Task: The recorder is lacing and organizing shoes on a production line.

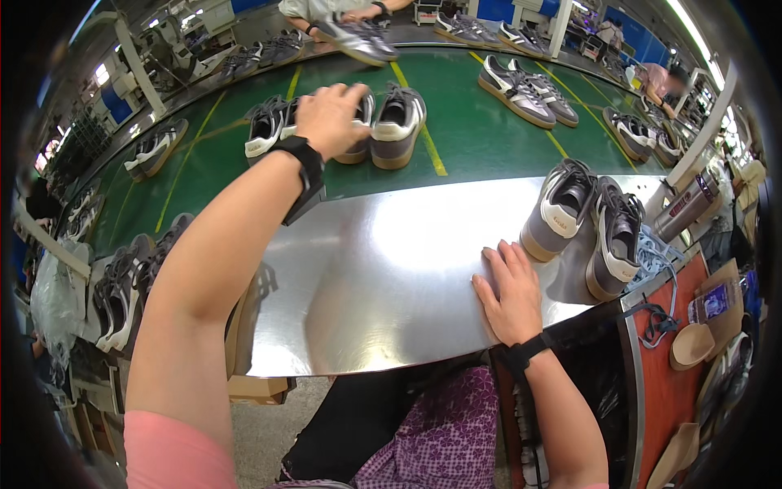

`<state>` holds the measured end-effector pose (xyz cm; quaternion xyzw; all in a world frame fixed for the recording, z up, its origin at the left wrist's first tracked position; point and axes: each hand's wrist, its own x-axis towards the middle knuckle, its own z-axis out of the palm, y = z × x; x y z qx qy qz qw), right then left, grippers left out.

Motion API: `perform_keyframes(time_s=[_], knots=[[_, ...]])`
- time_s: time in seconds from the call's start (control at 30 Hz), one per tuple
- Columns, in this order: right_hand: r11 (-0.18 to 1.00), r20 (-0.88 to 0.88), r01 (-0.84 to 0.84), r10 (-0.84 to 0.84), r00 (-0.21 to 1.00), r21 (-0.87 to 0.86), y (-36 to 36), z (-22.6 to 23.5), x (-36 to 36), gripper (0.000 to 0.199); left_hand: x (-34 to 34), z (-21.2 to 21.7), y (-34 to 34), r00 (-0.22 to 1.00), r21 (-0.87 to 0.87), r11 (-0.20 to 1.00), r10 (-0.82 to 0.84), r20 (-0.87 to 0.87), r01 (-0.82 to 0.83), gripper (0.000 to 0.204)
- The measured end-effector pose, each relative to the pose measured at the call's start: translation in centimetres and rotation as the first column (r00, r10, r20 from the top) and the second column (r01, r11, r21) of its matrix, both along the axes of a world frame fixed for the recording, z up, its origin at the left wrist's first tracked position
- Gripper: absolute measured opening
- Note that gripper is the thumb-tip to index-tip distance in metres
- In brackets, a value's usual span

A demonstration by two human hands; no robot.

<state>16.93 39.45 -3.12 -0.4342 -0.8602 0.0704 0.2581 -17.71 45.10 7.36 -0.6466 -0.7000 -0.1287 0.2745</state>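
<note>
My left hand (332,121) reaches out over the green conveyor belt, its fingers curved and apart. It is above a group of grey sneakers and partly covers some; whether it touches one I cannot tell. A grey sneaker (397,130) with a white heel stands just right of it, and another sneaker (265,129) stands to its left. My right hand (513,295) lies flat on the shiny metal table (383,269), fingers spread, with nothing in it. Close beside it are a grey sneaker (558,210) and its neighbour sneaker (617,238), both with dark laces and gum soles.
Across the belt (456,122), a person holds a sneaker (350,42). More sneakers (528,91) stand on the belt. At right are a metal flask (686,205), blue laces (652,254) and a red board (664,383). Several sneakers (122,297) stand at left.
</note>
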Motion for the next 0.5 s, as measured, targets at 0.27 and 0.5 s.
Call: perform_keyframes(time_s=[0.27,0.5], knots=[[1.000,-0.011,0.025,-0.025,1.000,-0.013,0.4,0.3,-0.6,0.041,-12.4,-3.2,-1.2,0.885,-0.486,0.811,0.443,0.145,-0.327,0.084],[0.998,-0.025,0.064,-0.064,0.998,-0.006,0.4,-0.6,-0.2,0.044,-12.8,-4.7,0.0,0.905,-0.428,0.862,0.381,0.190,-0.273,0.082]])
